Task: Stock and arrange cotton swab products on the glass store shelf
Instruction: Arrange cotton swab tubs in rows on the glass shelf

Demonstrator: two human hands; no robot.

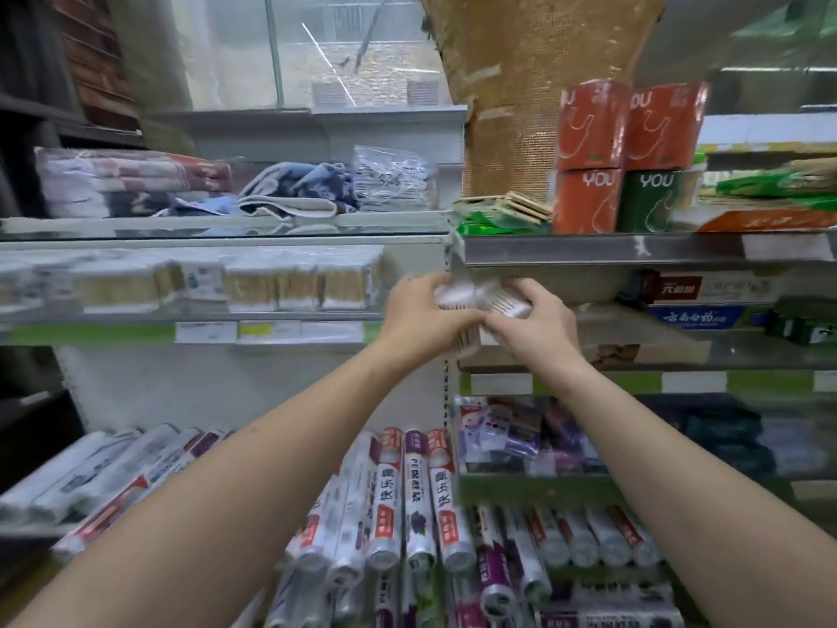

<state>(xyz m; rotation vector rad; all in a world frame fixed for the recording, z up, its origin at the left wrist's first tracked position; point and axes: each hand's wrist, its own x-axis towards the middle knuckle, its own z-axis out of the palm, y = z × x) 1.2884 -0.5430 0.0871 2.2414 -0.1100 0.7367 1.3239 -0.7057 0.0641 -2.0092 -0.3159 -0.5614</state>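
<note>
While the frame blurs, the left hand point(425, 310) and right hand point(536, 326) (fingers curled) clutch cotton swab packs point(457, 296).

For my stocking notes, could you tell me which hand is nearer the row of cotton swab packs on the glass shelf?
Left. The left hand is just right of the cotton swab packs; the right hand lies farther right.

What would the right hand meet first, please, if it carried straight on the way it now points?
Probably the left hand: the right hand points up-left, its cotton swab pack already touching the left's. Depth is unclear.
</note>
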